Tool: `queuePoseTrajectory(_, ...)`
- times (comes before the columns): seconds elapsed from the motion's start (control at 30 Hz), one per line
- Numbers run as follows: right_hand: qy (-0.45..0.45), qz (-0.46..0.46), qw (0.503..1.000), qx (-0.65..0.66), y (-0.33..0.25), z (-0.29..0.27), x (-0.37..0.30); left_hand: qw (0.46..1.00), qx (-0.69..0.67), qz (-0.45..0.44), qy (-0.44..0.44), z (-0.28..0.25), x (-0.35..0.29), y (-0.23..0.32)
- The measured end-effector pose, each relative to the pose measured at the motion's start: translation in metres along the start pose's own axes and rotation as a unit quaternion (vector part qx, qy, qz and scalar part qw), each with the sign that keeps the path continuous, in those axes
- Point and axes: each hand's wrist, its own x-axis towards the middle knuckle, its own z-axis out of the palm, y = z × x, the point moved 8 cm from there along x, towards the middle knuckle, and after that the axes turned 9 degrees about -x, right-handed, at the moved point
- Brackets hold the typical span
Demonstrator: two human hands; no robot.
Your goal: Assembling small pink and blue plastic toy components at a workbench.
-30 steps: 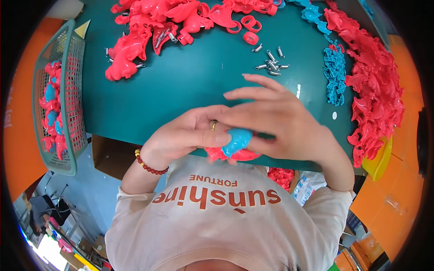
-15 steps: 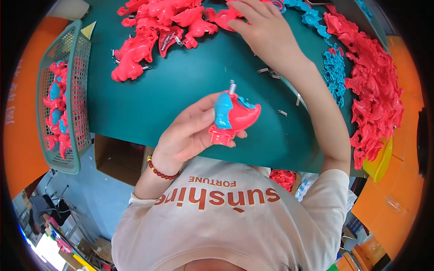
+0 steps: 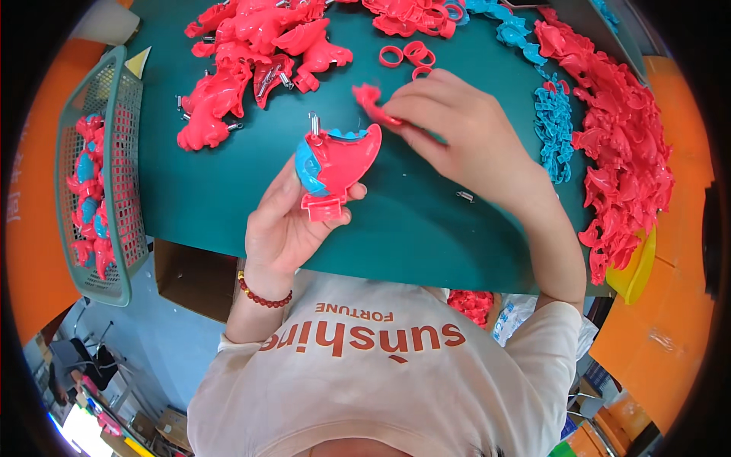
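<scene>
My left hand [image 3: 278, 206] holds a red and blue plastic toy body [image 3: 339, 169], its curved point up and to the right. A small metal spring [image 3: 314, 122] sticks up from the body's upper left. The fingers of my right hand [image 3: 457, 129] pinch a small curved red plastic part [image 3: 371, 107], partly blurred, just above and right of the toy body and apart from it. Beyond that hand lie several red rings [image 3: 391, 55] on the green table [image 3: 228, 190].
Red shells [image 3: 251, 46] with springs are heaped at the far left. At the left edge, a green basket [image 3: 126, 183] holds assembled toys. Small blue parts [image 3: 554, 126] and a long heap of red shells [image 3: 624, 145] lie at right. One loose spring [image 3: 465, 196] rests below my right hand.
My right hand has come back from the far pile with a small red part in its fingers. My left hand has shifted left with the toy body, now turned more upright.
</scene>
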Motion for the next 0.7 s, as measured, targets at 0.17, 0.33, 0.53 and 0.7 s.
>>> queuePoseTrajectory(0.17,-0.042,0.097,0.994,0.021,0.033,-0.014,-0.014,0.999,-0.017,0.032,0.017,-0.005,-0.008,0.005)
queuePoseTrajectory(0.33,-0.012,0.242,0.903,-0.355,0.117,-0.098,-0.09,1.0,-0.01,0.011,0.015,-0.006,-0.006,0.002)
queuePoseTrajectory(0.53,-0.012,0.407,0.84,-0.359,0.147,-0.149,-0.17,0.999,-0.004,0.0,0.033,-0.012,-0.013,0.003)
queuePoseTrajectory(0.7,-0.06,0.392,0.84,-0.371,0.139,-0.137,-0.187,0.999,0.013,-0.003,0.036,-0.014,-0.008,-0.003)
